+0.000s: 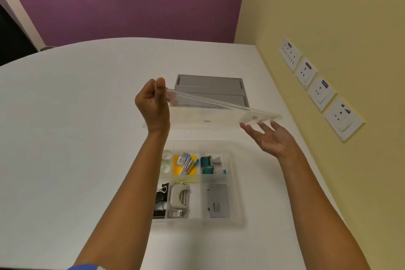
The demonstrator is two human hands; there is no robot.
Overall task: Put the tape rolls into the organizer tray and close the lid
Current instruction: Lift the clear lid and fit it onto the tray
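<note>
A clear plastic organizer tray (235, 184) lies on the white table below my arms, split into several compartments. Two clear tape rolls (166, 161) sit in its far left compartment. My left hand (153, 105) pinches the left end of the transparent lid (210, 119), which hangs tilted in the air above and beyond the tray. My right hand (269, 138) is palm up with fingers spread, its fingertips under the lid's right end.
Other compartments hold yellow sticky notes (179, 167), green clips (206, 165), black binder clips (161, 199), a beige hole punch (179, 198) and a grey box (218, 200). A grey panel (210, 85) is set in the table behind the lid. Wall sockets (317, 92) line the yellow wall at right.
</note>
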